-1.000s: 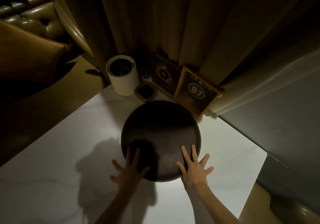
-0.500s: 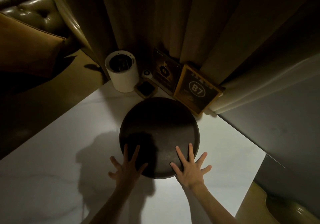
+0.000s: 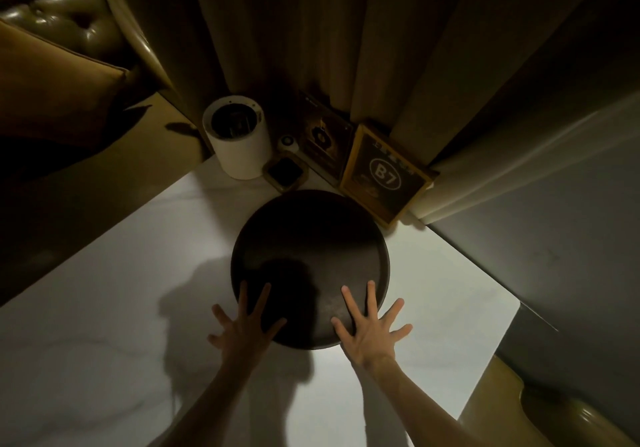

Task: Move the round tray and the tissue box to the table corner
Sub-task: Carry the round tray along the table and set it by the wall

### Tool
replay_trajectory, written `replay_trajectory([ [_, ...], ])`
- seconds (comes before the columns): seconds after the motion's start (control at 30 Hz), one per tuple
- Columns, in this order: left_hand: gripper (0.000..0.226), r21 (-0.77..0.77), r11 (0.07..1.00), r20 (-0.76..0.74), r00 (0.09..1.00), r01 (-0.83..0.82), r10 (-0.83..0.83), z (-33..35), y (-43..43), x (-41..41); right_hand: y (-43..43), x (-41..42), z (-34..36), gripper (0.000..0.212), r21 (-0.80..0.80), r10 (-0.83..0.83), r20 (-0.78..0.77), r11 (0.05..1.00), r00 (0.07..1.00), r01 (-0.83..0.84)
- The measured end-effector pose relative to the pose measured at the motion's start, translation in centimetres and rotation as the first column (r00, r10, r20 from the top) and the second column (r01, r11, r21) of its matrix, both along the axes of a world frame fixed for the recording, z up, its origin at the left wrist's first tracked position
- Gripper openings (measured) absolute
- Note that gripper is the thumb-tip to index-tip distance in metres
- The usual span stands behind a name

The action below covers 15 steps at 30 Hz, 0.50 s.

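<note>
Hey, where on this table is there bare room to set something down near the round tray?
Bare tabletop lies left of the round tray, toward the table's left edge, and a narrower strip to its right up to the corner edge. The far corner is crowded: white cylinder, small wooden dish and B7 sign sit close against the tray's far rim.

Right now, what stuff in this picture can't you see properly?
- Tissue box: not in the head view at all.
- Inside of the white cup: too dark to tell what it holds.
- Small print on the B7 sign: too small and dim to read.
- Dark card beside it: too dim to read.
- Near rim of the round tray: partly covered by the left hand and right hand.
</note>
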State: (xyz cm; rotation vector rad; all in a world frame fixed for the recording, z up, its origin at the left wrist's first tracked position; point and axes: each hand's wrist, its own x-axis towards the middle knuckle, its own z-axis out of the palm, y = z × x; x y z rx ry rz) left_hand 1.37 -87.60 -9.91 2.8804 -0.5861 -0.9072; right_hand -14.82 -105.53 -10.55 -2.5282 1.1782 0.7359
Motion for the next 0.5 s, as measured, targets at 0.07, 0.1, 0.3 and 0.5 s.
replay_trajectory([
  [0.07, 0.087, 0.011, 1.0, 0.002, 1.0, 0.005, -0.005, 0.0, -0.1, 0.0, -0.1, 0.1, 0.1, 0.071, 0.006, 0.003, -0.009, 1.0, 1.0, -0.003],
  [0.1, 0.087, 0.028, 1.0, 0.009, 1.0, 0.008, -0.008, 0.3, -0.2, 0.0, -0.2, 0.2, 0.2, 0.071, 0.013, 0.009, -0.025, 1.0, 1.0, -0.008],
  [0.3, 0.077, 0.098, 0.977, -0.152, 0.974, 0.187, -0.171, 0.6, -0.3, 3.3, -1.4, 0.8, 2.0, 0.072, 0.072, 0.071, -0.131, 0.995, 0.989, -0.062],
  [0.5, 0.057, -0.077, 0.994, -0.23, 0.969, 0.075, -0.09, 7.1, 0.6, 4.8, -4.5, 4.3, 6.9, 0.062, 0.204, 0.105, -0.164, 0.976, 0.981, -0.07],
])
